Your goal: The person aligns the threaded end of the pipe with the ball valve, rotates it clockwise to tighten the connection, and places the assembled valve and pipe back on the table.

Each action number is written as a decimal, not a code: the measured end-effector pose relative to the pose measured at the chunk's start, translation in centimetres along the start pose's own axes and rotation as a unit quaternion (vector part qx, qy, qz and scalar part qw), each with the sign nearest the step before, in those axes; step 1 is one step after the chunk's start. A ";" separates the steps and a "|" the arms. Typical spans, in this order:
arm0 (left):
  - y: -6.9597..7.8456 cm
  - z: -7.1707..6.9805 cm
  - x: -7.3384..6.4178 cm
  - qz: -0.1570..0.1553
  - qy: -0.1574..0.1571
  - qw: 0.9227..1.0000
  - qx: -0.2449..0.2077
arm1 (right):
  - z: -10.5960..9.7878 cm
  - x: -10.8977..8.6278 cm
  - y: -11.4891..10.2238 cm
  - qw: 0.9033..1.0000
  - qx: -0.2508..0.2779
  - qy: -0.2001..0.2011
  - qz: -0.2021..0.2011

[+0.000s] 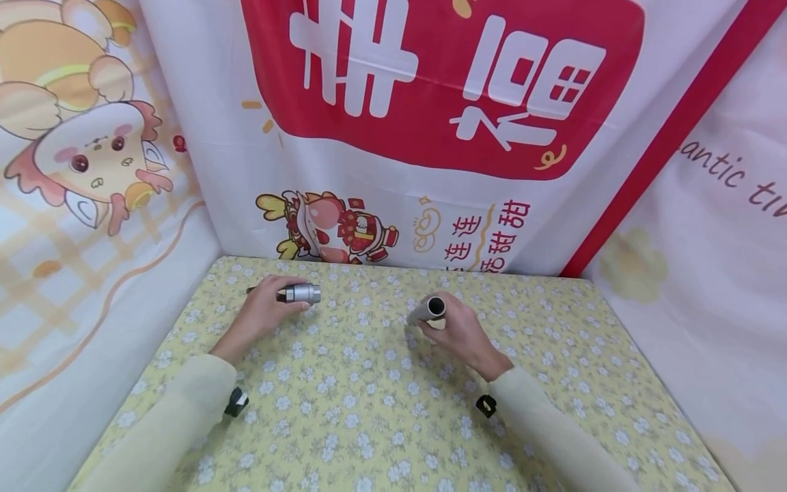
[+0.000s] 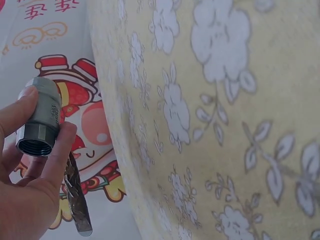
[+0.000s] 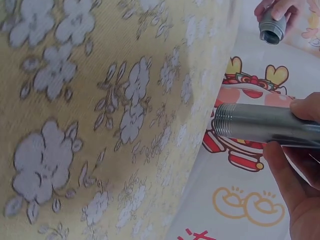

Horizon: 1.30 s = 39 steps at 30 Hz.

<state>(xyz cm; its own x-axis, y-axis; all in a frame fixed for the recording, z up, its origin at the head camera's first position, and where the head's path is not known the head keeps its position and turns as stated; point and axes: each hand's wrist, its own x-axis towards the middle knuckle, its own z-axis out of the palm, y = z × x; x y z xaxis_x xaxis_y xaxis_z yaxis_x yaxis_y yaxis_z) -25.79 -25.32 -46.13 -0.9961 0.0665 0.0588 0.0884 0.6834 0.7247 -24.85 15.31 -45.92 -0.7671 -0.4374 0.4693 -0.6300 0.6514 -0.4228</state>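
Observation:
In the head view my left hand [image 1: 267,304] grips a grey metal valve [image 1: 303,294] with hexagonal ends. The left wrist view shows the valve body [image 2: 44,112] between thumb and fingers, its threaded opening facing the camera. A dark flat lever [image 2: 77,200] extends beyond the fingers. My right hand [image 1: 461,331] holds a grey metal pipe [image 1: 420,315], its open upper end toward the head camera. Threads ring the pipe's [image 3: 255,122] lower end in the right wrist view. Pipe and valve are well apart. Whether the pipe touches the table cannot be told.
A yellow floral cloth covers the table [image 1: 363,410]. Printed fabric hangs behind it [image 1: 393,154], at the left [image 1: 55,273] and at the right [image 1: 676,342]. Black devices sit by the left wrist [image 1: 236,402] and the right wrist [image 1: 486,405].

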 end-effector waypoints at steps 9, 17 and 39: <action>1.1 0.9 -0.6 0.014 -0.008 1.000 -0.020 | -0.4 -0.2 -0.5 0.995 0.093 0.008 0.045; 1.9 1.3 -1.4 0.023 -0.006 0.999 -0.035 | -0.6 -0.4 -1.0 0.984 0.155 0.015 0.086; 2.9 2.3 -3.0 0.053 -0.035 0.991 -0.117 | -2.1 -1.2 -1.9 0.902 0.376 0.050 0.204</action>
<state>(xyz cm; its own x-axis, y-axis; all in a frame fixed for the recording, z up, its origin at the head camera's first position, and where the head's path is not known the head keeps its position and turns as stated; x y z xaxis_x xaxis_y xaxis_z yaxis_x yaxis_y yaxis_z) -22.48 -21.85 -45.84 -0.9777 0.1841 0.1009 0.1795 0.4837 0.8566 -22.49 15.95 -44.06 -0.9630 -0.1728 0.2066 -0.2294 0.1239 -0.9654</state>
